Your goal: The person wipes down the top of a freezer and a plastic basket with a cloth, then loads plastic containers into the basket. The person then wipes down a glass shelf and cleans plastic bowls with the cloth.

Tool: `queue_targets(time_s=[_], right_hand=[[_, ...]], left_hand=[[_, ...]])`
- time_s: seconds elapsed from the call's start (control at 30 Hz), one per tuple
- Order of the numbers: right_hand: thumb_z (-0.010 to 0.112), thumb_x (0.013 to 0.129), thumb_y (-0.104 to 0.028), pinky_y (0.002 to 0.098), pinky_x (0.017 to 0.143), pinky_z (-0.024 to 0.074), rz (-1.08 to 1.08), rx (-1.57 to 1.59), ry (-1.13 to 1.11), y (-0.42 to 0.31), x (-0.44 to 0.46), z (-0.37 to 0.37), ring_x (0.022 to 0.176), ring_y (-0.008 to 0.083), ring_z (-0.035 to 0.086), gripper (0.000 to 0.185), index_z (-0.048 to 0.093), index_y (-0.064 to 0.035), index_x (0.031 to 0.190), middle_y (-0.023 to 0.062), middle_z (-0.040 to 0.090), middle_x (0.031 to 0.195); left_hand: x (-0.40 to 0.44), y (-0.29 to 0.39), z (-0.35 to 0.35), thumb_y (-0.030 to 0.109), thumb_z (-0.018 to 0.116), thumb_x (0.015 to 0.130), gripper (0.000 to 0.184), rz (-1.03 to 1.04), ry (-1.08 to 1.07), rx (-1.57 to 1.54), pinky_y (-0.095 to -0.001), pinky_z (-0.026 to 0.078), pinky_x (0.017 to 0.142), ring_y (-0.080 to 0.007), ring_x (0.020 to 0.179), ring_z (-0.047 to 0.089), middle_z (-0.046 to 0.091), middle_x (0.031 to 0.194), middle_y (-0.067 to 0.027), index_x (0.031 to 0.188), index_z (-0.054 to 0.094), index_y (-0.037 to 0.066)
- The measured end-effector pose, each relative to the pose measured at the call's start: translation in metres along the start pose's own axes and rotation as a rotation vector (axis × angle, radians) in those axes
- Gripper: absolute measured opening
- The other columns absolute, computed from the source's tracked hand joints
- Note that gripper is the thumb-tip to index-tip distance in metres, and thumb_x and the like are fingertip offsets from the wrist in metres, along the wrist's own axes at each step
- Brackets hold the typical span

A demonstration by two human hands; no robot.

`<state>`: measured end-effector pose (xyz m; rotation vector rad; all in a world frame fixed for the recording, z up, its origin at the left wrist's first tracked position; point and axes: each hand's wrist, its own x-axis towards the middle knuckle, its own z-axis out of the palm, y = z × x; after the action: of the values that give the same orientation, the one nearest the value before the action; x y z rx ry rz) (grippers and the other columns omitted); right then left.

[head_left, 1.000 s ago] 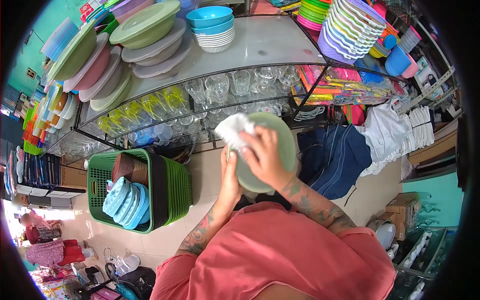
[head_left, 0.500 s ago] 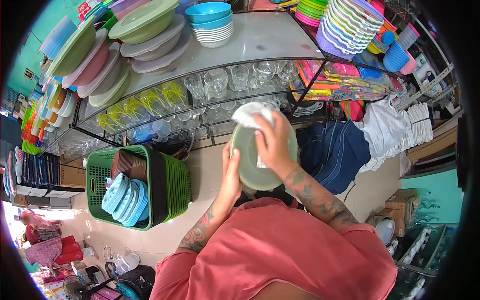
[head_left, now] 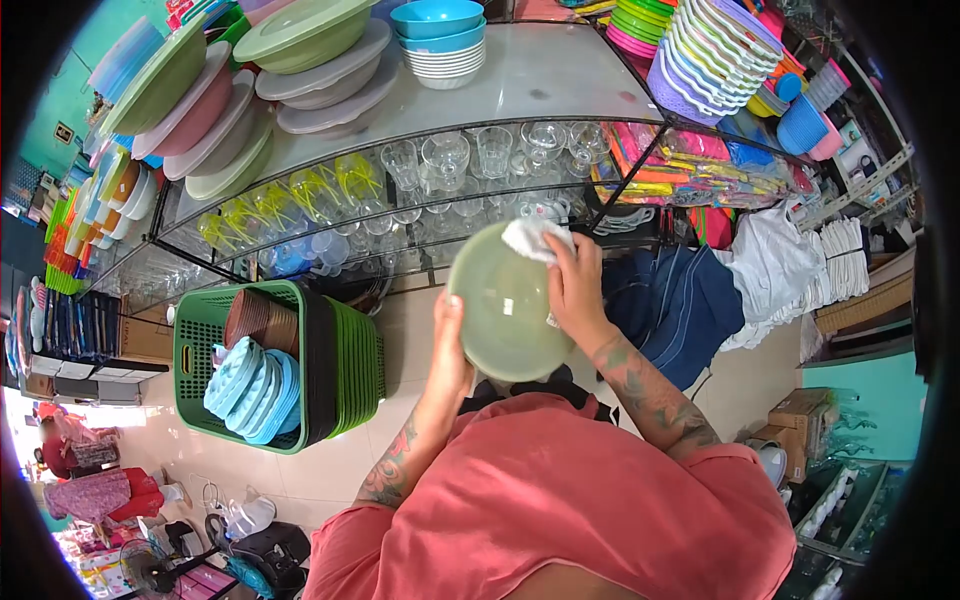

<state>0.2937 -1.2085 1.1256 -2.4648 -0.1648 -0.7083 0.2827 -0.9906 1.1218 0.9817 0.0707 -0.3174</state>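
A pale green plastic bowl (head_left: 490,325) is held up in front of my chest, its broad round face turned toward me. My left hand (head_left: 452,335) grips its left edge, thumb on the near side and fingers mostly behind. My right hand (head_left: 576,285) holds a bunched white cloth (head_left: 537,240) against the bowl's upper right rim. A small whitish label (head_left: 552,320) shows on the bowl beside my right hand.
Ahead is a metal-framed shelf (head_left: 540,75) with stacked lidded basins (head_left: 325,85), blue bowls (head_left: 440,35) and drinking glasses (head_left: 445,160). Nested green baskets (head_left: 350,370) stand at left. Dark blue cloth (head_left: 680,310) lies at right. Another person (head_left: 75,445) is far left.
The bowl has turned from a face with a raised ring to a smoother one. The white cloth has shifted toward the upper right rim. The view has moved slightly.
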Motion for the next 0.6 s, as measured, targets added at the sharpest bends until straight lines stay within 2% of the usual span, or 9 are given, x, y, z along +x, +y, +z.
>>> queue_targets(time_s=[0.07,0.17,0.23,0.27,0.3,0.33,0.4,0.5,0.6], right_hand=[[0.062,0.092,-0.006,0.0505,0.099,0.0416,-0.047,-0.016,0.046,-0.012,0.015,0.006,0.113,0.0417,0.05,0.046,0.061,-0.0108,0.138,0.0218,0.051,0.126],[0.067,0.095,-0.027,0.052,0.102,0.0406,-0.26,0.204,-0.222,-0.054,0.008,0.005,0.117,0.0424,0.049,0.052,0.057,-0.0094,0.143,0.0227,0.05,0.134],[0.071,0.092,-0.042,0.052,0.107,0.0395,-0.316,0.327,-0.472,-0.076,-0.003,-0.005,0.126,0.0416,0.046,0.074,0.046,-0.0074,0.152,0.0216,0.047,0.141],[0.075,0.089,-0.038,0.0515,0.108,0.0395,-0.324,0.27,-0.598,-0.084,-0.005,-0.016,0.129,0.0402,0.045,0.081,0.041,-0.0083,0.156,0.0211,0.046,0.144],[0.077,0.088,-0.034,0.0511,0.107,0.0406,-0.359,0.208,-0.646,-0.083,-0.008,-0.019,0.128,0.0397,0.046,0.079,0.043,-0.0079,0.154,0.0214,0.046,0.144],[0.078,0.087,-0.03,0.0507,0.106,0.0418,-0.396,0.143,-0.694,-0.079,-0.007,-0.021,0.127,0.0392,0.047,0.077,0.046,-0.0075,0.153,0.0217,0.046,0.144],[0.079,0.086,-0.026,0.0487,0.104,0.0439,-0.353,0.197,-0.573,-0.065,-0.003,-0.019,0.123,0.0387,0.05,0.07,0.052,-0.0065,0.147,0.0215,0.049,0.139],[0.078,0.088,-0.023,0.0438,0.101,0.0464,-0.166,0.312,-0.367,-0.048,0.013,-0.033,0.118,0.0333,0.055,0.056,0.061,-0.0046,0.138,0.0193,0.056,0.13],[0.076,0.093,-0.023,0.0357,0.096,0.0488,0.139,0.586,-0.177,-0.023,0.032,-0.044,0.11,0.0223,0.061,0.044,0.066,-0.0038,0.131,0.0123,0.063,0.118]], left_hand=[[-0.007,0.003,0.015,0.055,0.047,0.107,0.067,-0.069,0.003,0.007,-0.0432,0.044,0.113,-0.0269,0.138,0.047,0.047,0.148,-0.0145,0.153,0.034,0.007],[-0.002,-0.001,0.01,0.055,0.046,0.107,0.065,-0.21,0.056,-0.117,-0.0438,0.046,0.111,-0.0268,0.138,0.048,0.047,0.149,-0.012,0.153,0.036,0.01],[0.004,0.005,0.004,0.058,0.041,0.108,0.062,-0.281,0.13,-0.196,-0.0458,0.048,0.11,-0.0287,0.132,0.055,0.055,0.143,-0.0116,0.15,0.043,0.013],[0.012,0.006,-0.009,0.059,0.039,0.108,0.061,-0.362,0.139,-0.295,-0.0467,0.048,0.109,-0.0295,0.13,0.057,0.058,0.141,-0.0122,0.148,0.046,0.013],[0.027,-0.021,-0.041,0.061,0.038,0.107,0.063,-0.294,0.088,-0.307,-0.0481,0.048,0.109,-0.0316,0.125,0.06,0.061,0.137,-0.0132,0.147,0.048,0.014],[0.026,-0.006,-0.037,0.068,0.04,0.103,0.072,-0.38,0.085,-0.311,-0.0507,0.045,0.11,-0.0319,0.129,0.056,0.057,0.143,-0.0132,0.149,0.047,0.013],[0.014,0.023,-0.021,0.073,0.039,0.101,0.079,-0.436,0.096,-0.19,-0.0554,0.04,0.111,-0.0337,0.136,0.05,0.052,0.147,-0.0167,0.15,0.046,0.011],[0.013,0.029,-0.03,0.078,0.049,0.094,0.094,-0.417,0.095,-0.3,-0.0558,0.024,0.12,-0.0348,0.144,0.036,0.04,0.152,-0.0227,0.156,0.035,0.008],[0.021,0.012,-0.048,0.077,0.052,0.094,0.1,-0.239,0.225,0.094,-0.0544,0.023,0.121,-0.0339,0.147,0.033,0.038,0.154,-0.0224,0.161,0.028,0.007]])
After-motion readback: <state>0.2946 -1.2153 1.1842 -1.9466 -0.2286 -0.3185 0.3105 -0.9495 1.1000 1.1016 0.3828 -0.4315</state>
